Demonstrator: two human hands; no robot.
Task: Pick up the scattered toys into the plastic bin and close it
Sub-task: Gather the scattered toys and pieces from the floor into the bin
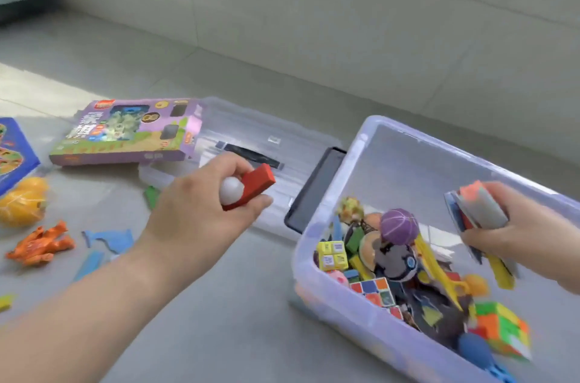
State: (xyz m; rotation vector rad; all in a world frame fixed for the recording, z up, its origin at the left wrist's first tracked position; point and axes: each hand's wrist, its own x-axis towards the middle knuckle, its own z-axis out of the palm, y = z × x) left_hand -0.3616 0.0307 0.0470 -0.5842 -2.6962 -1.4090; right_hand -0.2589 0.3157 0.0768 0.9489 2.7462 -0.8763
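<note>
Stretched over bare grey floor, the left hand (204, 203) is closed around a white ball (231, 191) and a red block (255, 186), short of the plastic bin (339, 298). Left of it lie an orange toy (40, 244), blue pieces (108, 240) and a purple box (128, 131) leaning on the clear lid (260, 144). Inside the open, half-full bin toys blur together. Above its right side the right hand (514, 235), cut by the frame edge, clamps a stack of flat pieces (480, 210).

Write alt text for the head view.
A left hand holding a red block and white ball reaches toward a clear plastic bin of toys, while the right hand holds blocks above it.
</note>
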